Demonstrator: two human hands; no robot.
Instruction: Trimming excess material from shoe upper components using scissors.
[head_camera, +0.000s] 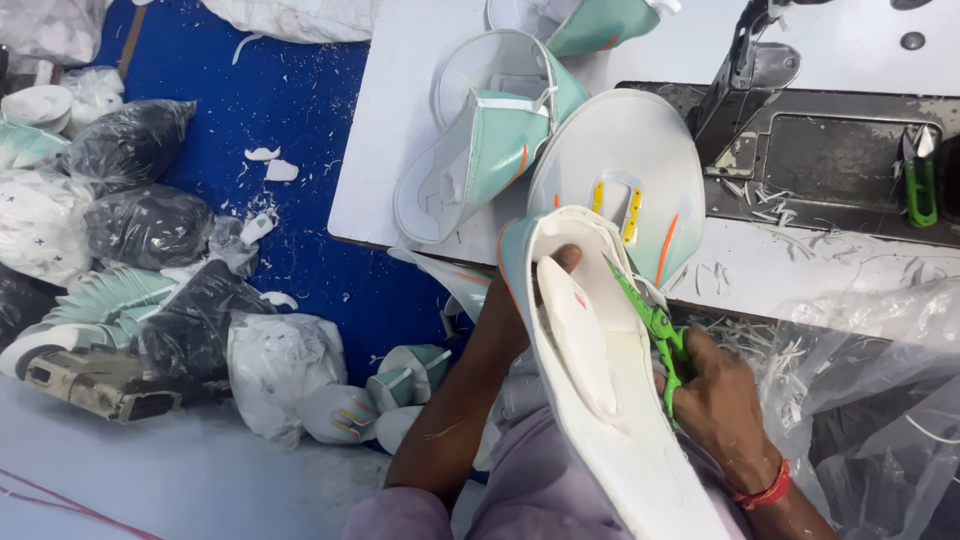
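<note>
Trimming step — left hand fingers pinching white-and-mint shoe upper, right hand fingers closed round green thread snips at its edge. Next: likely steady blade along rim.

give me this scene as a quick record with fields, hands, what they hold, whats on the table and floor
left hand: left hand grips the white and mint fabric cap visor piece, thumb on its inner face
right hand: right hand holds small green thread snips at the piece's edge
table: white sewing table with two more mint and white visor pieces, grey sewing machine base, second green snips
floor: blue floor with white scraps, black and white bags
</note>
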